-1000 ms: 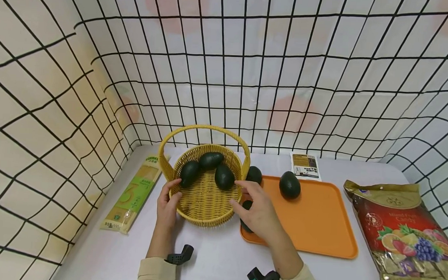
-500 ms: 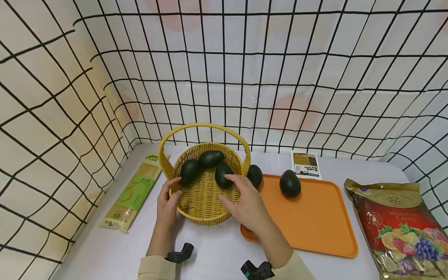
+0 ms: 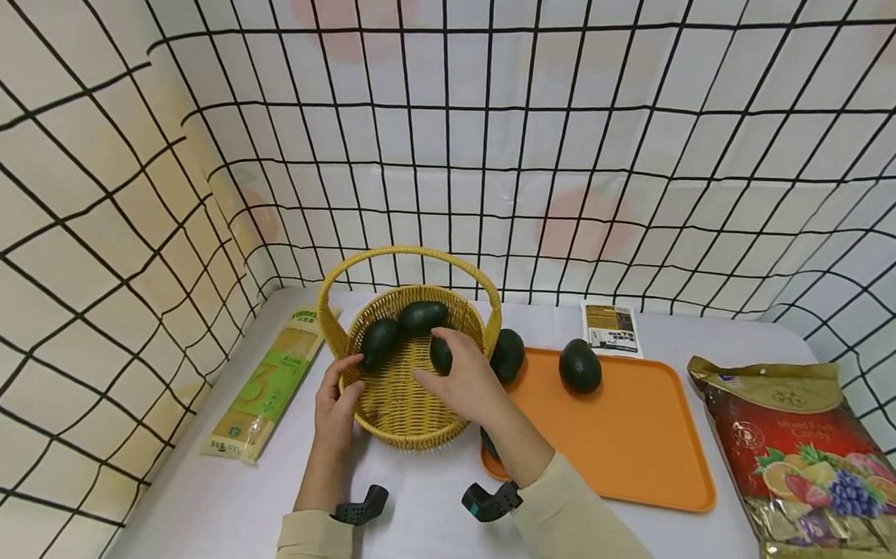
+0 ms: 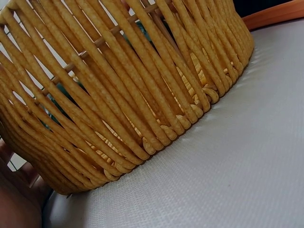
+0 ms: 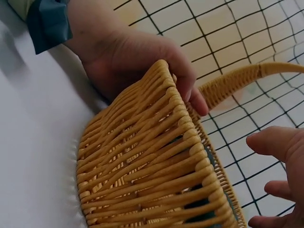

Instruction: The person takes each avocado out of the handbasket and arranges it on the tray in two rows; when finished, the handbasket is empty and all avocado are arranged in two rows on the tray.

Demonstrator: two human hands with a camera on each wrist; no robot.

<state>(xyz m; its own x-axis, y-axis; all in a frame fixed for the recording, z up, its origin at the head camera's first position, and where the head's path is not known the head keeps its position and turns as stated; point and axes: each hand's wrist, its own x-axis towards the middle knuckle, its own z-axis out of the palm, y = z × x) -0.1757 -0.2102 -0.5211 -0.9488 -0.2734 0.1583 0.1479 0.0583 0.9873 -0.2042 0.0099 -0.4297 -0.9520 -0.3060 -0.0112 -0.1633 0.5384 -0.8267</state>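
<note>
A yellow wicker basket (image 3: 408,407) with an arched handle stands on the white table. Inside lie three dark green avocados: a left avocado (image 3: 379,344), a back avocado (image 3: 422,317) and a right avocado (image 3: 440,356), partly covered by my right hand (image 3: 468,385). That hand hovers over the basket's right side, thumb and fingers spread apart, fingertips close to the right avocado. My left hand (image 3: 335,410) grips the basket's left rim; in the right wrist view its fingers curl over the wicker edge (image 5: 178,102). The left wrist view shows the basket wall (image 4: 128,90).
An orange tray (image 3: 636,442) sits right of the basket, with one avocado (image 3: 580,367) on it, another avocado (image 3: 508,355) at its left corner and a third avocado (image 3: 489,442) half hidden by my forearm. Around lie a noodle packet (image 3: 270,388), a candy bag (image 3: 807,470) and a small sachet (image 3: 611,329).
My right hand has moved left from the basket's right rim to over its inside, near the right avocado. The left hand has stayed on the rim.
</note>
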